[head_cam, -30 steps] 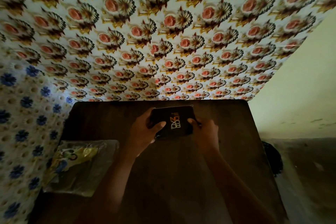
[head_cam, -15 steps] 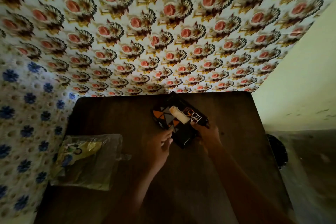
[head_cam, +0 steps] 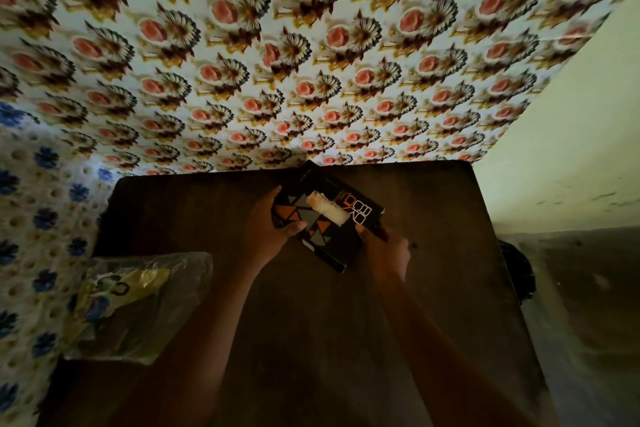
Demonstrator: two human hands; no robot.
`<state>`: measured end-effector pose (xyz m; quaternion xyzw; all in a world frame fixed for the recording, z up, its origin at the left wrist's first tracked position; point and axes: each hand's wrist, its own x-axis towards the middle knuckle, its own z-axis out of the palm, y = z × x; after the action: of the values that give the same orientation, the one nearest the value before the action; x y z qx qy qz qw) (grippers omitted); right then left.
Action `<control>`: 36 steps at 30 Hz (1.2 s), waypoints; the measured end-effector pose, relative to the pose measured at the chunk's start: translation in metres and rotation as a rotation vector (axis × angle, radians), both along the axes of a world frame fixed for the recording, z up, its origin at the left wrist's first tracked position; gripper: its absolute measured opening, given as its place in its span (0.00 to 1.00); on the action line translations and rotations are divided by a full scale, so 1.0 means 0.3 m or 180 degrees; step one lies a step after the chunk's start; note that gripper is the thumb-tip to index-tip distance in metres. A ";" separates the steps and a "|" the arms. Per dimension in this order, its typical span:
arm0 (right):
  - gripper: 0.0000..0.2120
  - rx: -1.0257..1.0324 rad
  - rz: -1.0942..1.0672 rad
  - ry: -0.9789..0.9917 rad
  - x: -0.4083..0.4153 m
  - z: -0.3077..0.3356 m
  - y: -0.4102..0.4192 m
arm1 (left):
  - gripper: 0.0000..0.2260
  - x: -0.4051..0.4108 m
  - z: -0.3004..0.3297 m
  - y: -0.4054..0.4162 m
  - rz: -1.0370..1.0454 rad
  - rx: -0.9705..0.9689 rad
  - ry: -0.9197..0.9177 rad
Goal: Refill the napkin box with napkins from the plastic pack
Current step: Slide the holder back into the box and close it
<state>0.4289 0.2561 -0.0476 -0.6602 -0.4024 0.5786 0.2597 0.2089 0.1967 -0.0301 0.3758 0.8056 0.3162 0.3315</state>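
Note:
The napkin box [head_cam: 329, 236] is black with orange and grey triangles and white lettering. It is tilted above the far middle of the dark wooden table [head_cam: 311, 340], top face toward me. A pale slot [head_cam: 329, 210] with white napkin shows in that face. My left hand [head_cam: 270, 232] grips the box's left end, thumb on top. My right hand [head_cam: 384, 250] grips its right near corner. The plastic pack [head_cam: 138, 302], clear with yellow and blue print, lies at the table's left edge, apart from both hands.
Flower-patterned wallpaper [head_cam: 311, 62] rises right behind the table's far edge. A blue-flowered cloth [head_cam: 31, 236] hangs at the left. A plain pale wall [head_cam: 571, 132] stands to the right, with a dark round object [head_cam: 516, 270] beside the table's right edge.
The box has been turned from its plain lettered side to its patterned top with the slot. My left hand let go half a second ago and now grips the left end again.

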 end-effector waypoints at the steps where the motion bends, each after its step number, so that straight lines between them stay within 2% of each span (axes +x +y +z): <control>1: 0.22 0.0035 0.0044 -0.0033 -0.002 -0.002 0.017 | 0.38 0.008 0.000 -0.007 0.0083 -0.0014 0.0133; 3: 0.17 0.0090 0.0150 -0.0053 -0.004 0.005 0.063 | 0.35 0.028 -0.017 -0.026 0.0288 -0.0138 0.0488; 5: 0.15 0.0153 0.0340 -0.0102 -0.011 0.018 0.109 | 0.34 0.053 -0.036 -0.042 0.0467 -0.0229 0.0510; 11: 0.16 0.0247 0.0922 -0.0017 -0.014 -0.010 0.107 | 0.49 0.090 -0.050 0.022 0.0885 -0.0296 0.0086; 13: 0.13 0.0277 0.0922 0.0070 -0.009 -0.029 0.098 | 0.47 0.100 -0.032 0.047 0.1019 -0.0318 0.0264; 15: 0.06 0.0306 0.0958 0.0128 -0.015 -0.041 0.109 | 0.42 0.102 -0.027 0.068 0.1089 -0.0500 0.0509; 17: 0.04 0.0368 0.0937 0.0131 -0.032 -0.041 0.135 | 0.39 0.098 -0.029 0.089 0.1129 -0.0593 0.0481; 22: 0.22 0.0603 0.0784 0.0162 -0.102 -0.039 0.203 | 0.39 0.080 -0.023 0.139 0.1311 -0.0573 0.0193; 27: 0.26 0.0662 0.0851 0.0163 -0.143 -0.052 0.249 | 0.41 0.025 -0.017 0.205 0.1547 -0.0555 0.0145; 30: 0.25 0.0814 0.0901 0.0160 -0.149 -0.039 0.251 | 0.34 -0.002 -0.027 0.209 0.1507 -0.0103 -0.0154; 33: 0.27 0.0896 0.1008 0.0110 -0.129 -0.062 0.230 | 0.19 0.006 -0.024 0.158 0.1351 0.0296 -0.0188; 36: 0.26 0.0800 0.0992 0.0069 -0.113 -0.094 0.209 | 0.14 0.019 -0.037 0.106 0.1222 0.0502 -0.0152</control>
<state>0.3950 0.3189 -0.0759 -0.5461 -0.5660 0.5641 0.2517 0.2147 0.2286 -0.0413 0.2325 0.8270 0.4446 0.2537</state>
